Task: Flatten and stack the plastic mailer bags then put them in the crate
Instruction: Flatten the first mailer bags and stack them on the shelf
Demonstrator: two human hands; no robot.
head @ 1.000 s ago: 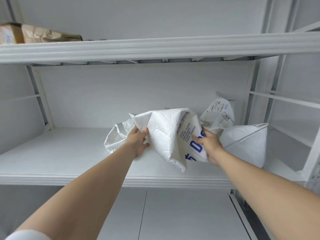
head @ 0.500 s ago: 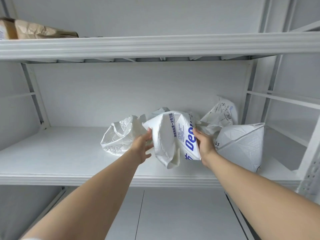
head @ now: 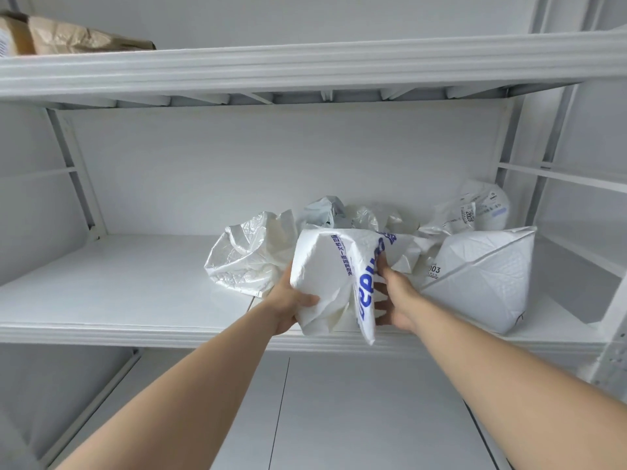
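Two hands hold one white mailer bag (head: pixel 327 266) with blue print above the front part of the shelf (head: pixel 135 330), a little right of its middle. The bag is creased and folded along its length. Its long axis runs from the back of the shelf toward the front edge, and the blue lines of print follow this direction. The upper end points to the back wall, and the lower corner hangs down over the front edge of the shelf.

The left hand (head: pixel 288 301) takes the lower left side of the bag; its grip is closed on the plastic, with the thumb on the near face and the fingers hidden behind. The right hand (head: pixel 395 300) is at the right side, beside the large blue letters, and its grip is also clamped on the bag, the fingers curled into the fold.

Other bags lie close behind and around. A thin shiny bag (head: pixel 247 259) lies crumpled just left of the held one and touches it. A padded bag (head: pixel 485 276) stands puffed up near the right end of the shelf. A labelled bag (head: pixel 475 212) is at the back right corner, and two small crumpled bags (head: pixel 325 212) are directly behind the held one. On the upper shelf (head: pixel 305 69), at its left end, lies a brown paper bag (head: pixel 74 37).
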